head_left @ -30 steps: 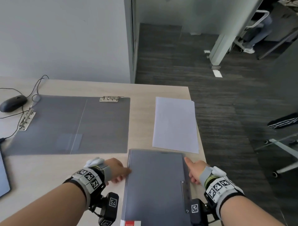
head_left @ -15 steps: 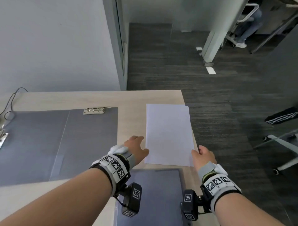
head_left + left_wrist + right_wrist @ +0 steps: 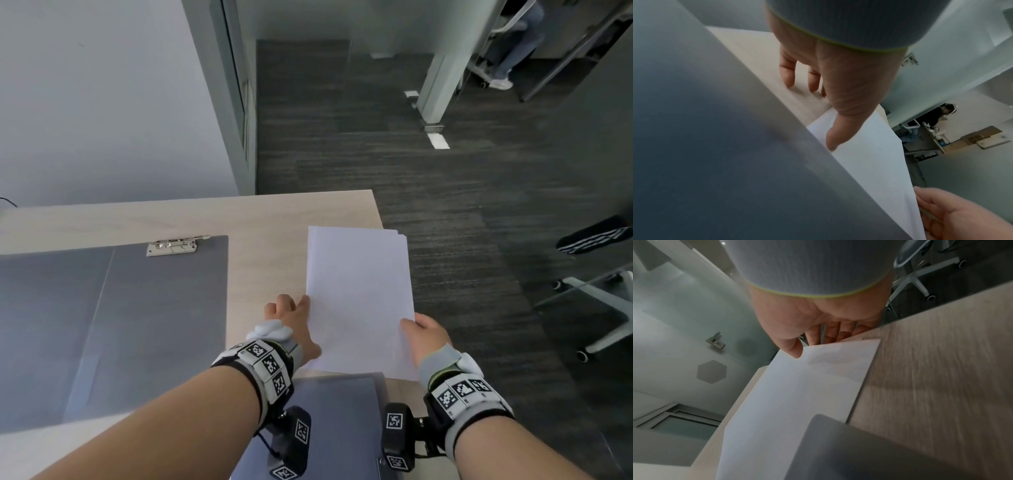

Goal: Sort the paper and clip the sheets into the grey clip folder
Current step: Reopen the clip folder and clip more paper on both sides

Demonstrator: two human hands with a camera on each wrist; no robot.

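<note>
A stack of white paper sheets lies near the wooden table's right edge, its far corners slightly fanned. My right hand pinches its near right corner, thumb on top and fingers underneath. My left hand is at the stack's left edge: the thumb rests on the paper and the straight fingers touch the table beside it. The grey clip folder lies open and flat to the left, its metal clip at its far edge.
A closed grey folder lies at the table's near edge, under my wrists and the paper's near end. The table ends just right of the paper. Beyond that edge is dark carpet and an office chair base.
Both hands left the closed grey folder and reached forward to the paper stack. The right hand took hold of its near right corner; the left thumb came onto its left edge.
</note>
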